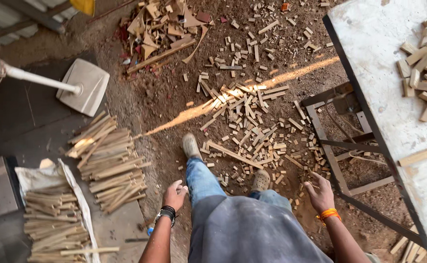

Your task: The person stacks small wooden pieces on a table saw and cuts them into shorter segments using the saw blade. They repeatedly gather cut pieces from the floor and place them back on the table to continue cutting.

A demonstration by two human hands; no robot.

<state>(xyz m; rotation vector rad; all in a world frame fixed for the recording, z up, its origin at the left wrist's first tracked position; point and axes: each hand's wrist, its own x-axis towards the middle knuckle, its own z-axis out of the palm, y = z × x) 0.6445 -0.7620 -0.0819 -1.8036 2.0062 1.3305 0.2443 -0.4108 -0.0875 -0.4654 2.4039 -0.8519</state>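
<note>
- The left hand (175, 194), black band at the wrist, is loosely curled and holds nothing, hanging beside the thigh.
- The right hand (319, 192), orange thread at the wrist, hangs with fingers spread, empty.
- Nearest the left hand lies a heap of long pale wooden sticks (110, 165) on the ground.
- Ahead of the feet, short pale wood offcuts (252, 122) litter the sawdust floor.
- To the right stands a white-topped metal-framed table (369, 58) bearing more blocks.

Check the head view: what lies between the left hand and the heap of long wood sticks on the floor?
Head view: nothing lies between the left hand and the heap of long sticks. Only a stretch of bare, dusty floor shows there. That hand holds nothing.
</note>
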